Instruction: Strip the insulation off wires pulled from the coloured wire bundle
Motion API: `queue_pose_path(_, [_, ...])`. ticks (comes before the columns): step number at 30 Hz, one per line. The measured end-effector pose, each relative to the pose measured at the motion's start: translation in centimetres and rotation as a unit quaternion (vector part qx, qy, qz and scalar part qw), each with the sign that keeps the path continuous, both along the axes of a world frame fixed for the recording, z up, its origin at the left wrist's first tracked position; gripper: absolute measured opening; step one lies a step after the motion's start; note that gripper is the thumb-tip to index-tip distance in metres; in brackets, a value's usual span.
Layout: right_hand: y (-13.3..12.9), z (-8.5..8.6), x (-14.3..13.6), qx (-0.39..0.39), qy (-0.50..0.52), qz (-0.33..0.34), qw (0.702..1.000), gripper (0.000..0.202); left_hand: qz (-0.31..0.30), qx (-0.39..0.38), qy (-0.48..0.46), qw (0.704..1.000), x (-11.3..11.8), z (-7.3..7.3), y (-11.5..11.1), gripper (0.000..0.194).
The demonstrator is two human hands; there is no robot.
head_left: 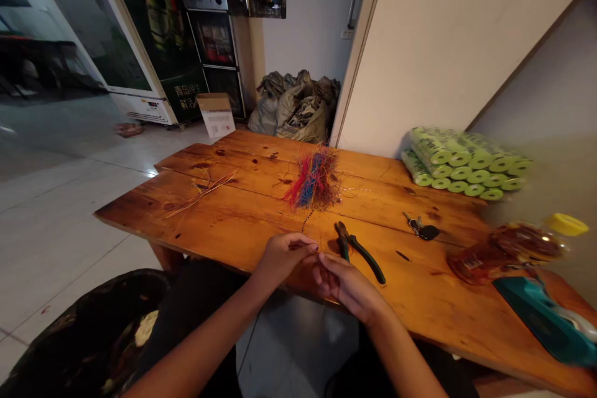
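My left hand [285,256] and my right hand [342,280] meet at the near edge of the wooden table [224,224], fingertips pinched together. A thin dark strand [306,219] shows just beyond the fingertips; whatever is between the fingers is too small to make out. Past the hands lies a tangled bundle of red, blue and copper-coloured wires [314,180]. Pliers with dark green handles [366,255] rest open on the table, right of my hands. A few loose copper-coloured wires [205,193] lie farther left.
At the right are keys [421,228], a large bottle of reddish liquid [506,252], a teal object [543,317] and green-wrapped rolls [461,165]. A black-lined bin [79,329] stands at lower left. Sacks [298,109] and a cardboard box [217,115] sit behind the table.
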State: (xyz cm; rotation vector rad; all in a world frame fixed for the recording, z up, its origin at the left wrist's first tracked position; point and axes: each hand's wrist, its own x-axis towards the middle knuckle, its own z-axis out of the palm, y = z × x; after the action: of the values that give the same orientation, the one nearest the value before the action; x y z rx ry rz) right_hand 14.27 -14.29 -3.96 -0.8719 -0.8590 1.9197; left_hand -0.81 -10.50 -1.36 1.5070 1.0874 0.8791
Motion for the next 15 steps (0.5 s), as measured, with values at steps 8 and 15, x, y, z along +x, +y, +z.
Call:
queue_pose_path(8, [0.3, 0.7, 0.2, -0.024, 0.009, -0.08, 0.996, 0.031, 0.079, 0.267, 0.266, 0.923, -5.5, -2.7, 5.1, 0.023])
queue_pose_path(15, [0.9, 0.8, 1.1, -0.006, 0.041, -0.107, 0.993, 0.029, -0.121, 0.406, 0.541, 0.726, -10.1, -1.1, 11.3, 0.022])
